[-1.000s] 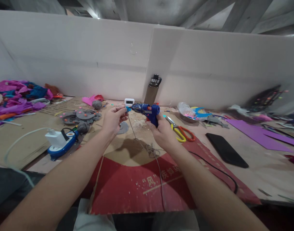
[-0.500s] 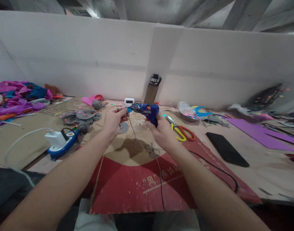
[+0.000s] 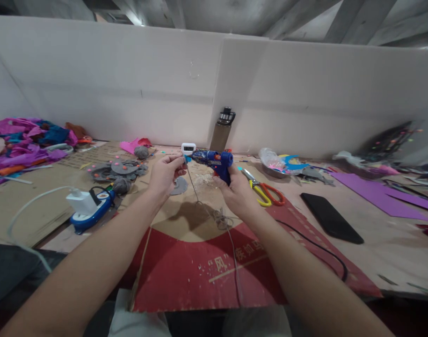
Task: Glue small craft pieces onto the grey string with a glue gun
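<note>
My right hand (image 3: 236,191) is wrapped round the grip of a blue glue gun (image 3: 214,162), held above the table with its nozzle pointing left. My left hand (image 3: 165,174) is closed in a pinch at the nozzle tip, holding a small piece with a thin grey string (image 3: 194,189) hanging from it. The string drops to a loose coil (image 3: 221,218) on the cardboard and runs on toward me. The glue gun's black cord (image 3: 315,245) trails to the right across the red and brown cardboard sheet (image 3: 199,267).
Yellow and orange scissors (image 3: 264,192) and a black phone (image 3: 331,217) lie right of my hands. A blue power strip with a white charger (image 3: 89,206) sits left. Grey felt pieces (image 3: 117,171), a metal bottle (image 3: 222,130), purple sheets (image 3: 378,194) and crumpled coloured paper (image 3: 24,140) surround them.
</note>
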`<state>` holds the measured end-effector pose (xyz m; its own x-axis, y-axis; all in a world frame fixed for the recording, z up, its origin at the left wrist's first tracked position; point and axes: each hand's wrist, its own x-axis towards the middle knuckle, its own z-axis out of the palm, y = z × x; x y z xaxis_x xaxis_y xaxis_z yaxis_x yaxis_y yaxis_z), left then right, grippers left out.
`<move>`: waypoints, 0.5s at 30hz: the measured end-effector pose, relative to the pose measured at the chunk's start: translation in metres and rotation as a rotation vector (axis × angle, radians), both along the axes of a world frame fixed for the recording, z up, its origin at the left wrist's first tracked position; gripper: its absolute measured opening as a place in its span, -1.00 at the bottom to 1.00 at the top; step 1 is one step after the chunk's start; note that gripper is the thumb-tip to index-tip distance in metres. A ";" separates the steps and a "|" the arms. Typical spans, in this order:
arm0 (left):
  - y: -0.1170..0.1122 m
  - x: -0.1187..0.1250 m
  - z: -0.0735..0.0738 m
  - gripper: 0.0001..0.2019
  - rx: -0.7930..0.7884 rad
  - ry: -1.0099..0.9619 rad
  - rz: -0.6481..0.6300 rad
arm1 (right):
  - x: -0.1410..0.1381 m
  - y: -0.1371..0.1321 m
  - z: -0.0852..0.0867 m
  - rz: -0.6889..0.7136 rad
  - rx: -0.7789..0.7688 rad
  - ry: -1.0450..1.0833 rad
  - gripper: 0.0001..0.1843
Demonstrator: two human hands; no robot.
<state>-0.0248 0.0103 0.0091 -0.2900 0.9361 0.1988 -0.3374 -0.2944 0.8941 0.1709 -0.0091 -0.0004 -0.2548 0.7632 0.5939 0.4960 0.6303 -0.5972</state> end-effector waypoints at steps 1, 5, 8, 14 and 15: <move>0.000 0.000 0.000 -0.79 0.000 -0.001 0.001 | 0.000 0.000 0.000 0.003 0.003 0.001 -0.66; 0.000 0.000 0.002 -0.80 -0.004 -0.014 0.009 | 0.000 0.000 0.001 0.005 0.006 0.004 -0.65; 0.000 0.000 0.002 -0.79 0.000 -0.029 0.005 | 0.000 -0.001 0.001 0.013 0.002 0.007 -0.66; -0.001 -0.002 0.002 -0.76 0.006 -0.030 -0.003 | 0.001 -0.001 0.001 0.010 0.005 0.006 -0.66; -0.002 -0.002 0.003 -0.76 0.006 -0.031 -0.002 | 0.001 0.000 0.001 0.003 0.000 0.010 -0.66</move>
<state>-0.0264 0.0087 0.0118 -0.2941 0.9357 0.1948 -0.3658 -0.2985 0.8815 0.1716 -0.0093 0.0008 -0.2509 0.7626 0.5963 0.4884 0.6315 -0.6021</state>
